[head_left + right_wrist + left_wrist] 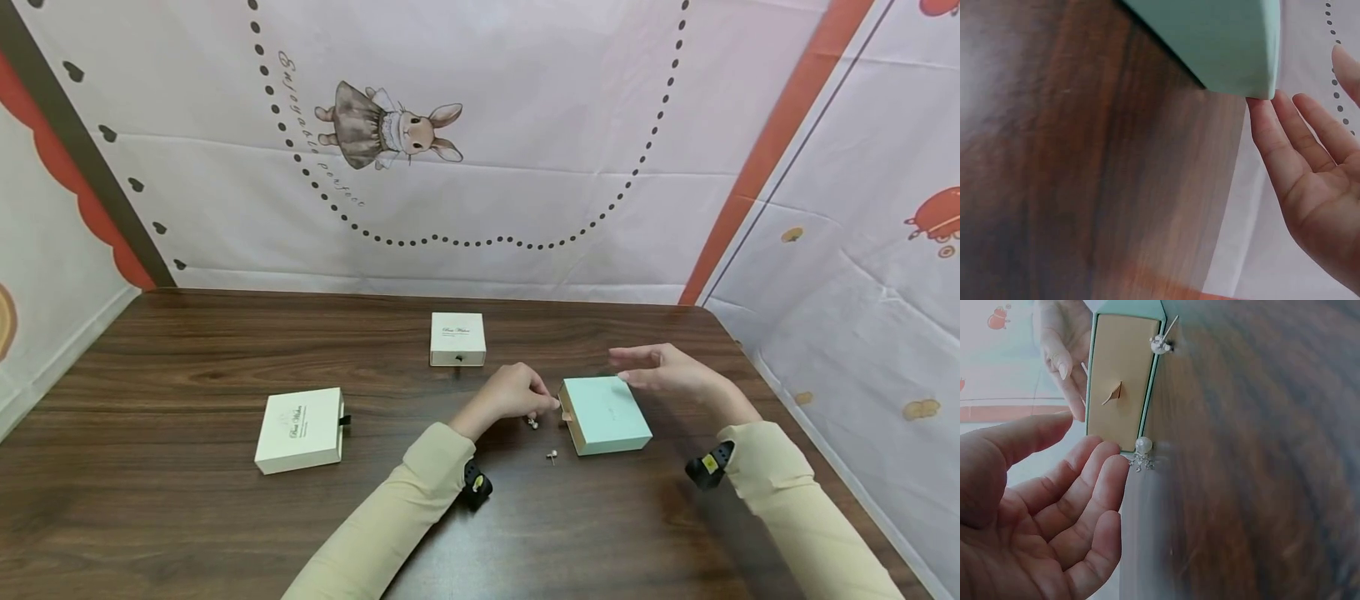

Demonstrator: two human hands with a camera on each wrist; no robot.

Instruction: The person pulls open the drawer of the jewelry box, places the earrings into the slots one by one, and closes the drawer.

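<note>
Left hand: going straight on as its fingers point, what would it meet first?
Likely the mint-green square cardboard box, at its tan drawer front; the left hand looks close, but whether it touches is unclear.

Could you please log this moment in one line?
left hand, right hand: beside square green cardboard box; white pearl earrings: on brown wooden table

Matt card box [609, 417] — glossy wood-grain table [187, 517] — creased cloth backdrop [525, 100].
</note>
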